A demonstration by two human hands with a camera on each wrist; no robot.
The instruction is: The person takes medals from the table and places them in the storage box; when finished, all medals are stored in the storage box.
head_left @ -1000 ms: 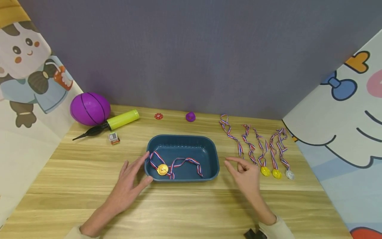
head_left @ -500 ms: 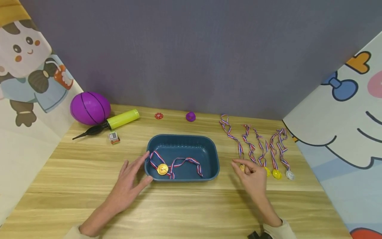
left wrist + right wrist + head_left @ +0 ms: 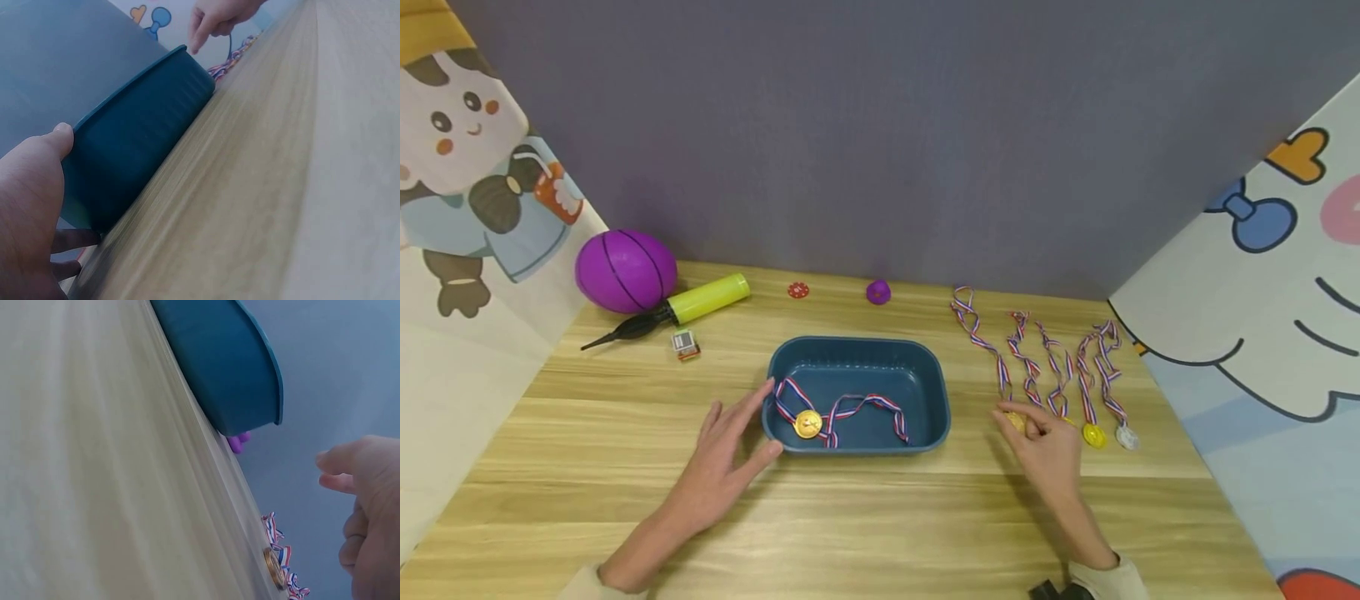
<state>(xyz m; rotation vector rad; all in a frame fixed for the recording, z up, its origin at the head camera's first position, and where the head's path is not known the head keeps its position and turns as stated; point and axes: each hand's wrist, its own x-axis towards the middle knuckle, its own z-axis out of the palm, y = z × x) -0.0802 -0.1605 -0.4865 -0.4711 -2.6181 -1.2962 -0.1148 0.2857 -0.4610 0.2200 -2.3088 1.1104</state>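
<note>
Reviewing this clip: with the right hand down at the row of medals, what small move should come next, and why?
Probably closing the right hand on the leftmost gold medal and lifting it. The fingertips sit right at that medal, but the right wrist view shows it lying on the table, not clearly gripped. One medal already lies in the blue tray, which the left hand steadies at its corner.

A: how many medals total?
B: six I think. One in the single blue tray, five on the table, plus one purple ball and one yellow pump.
</note>
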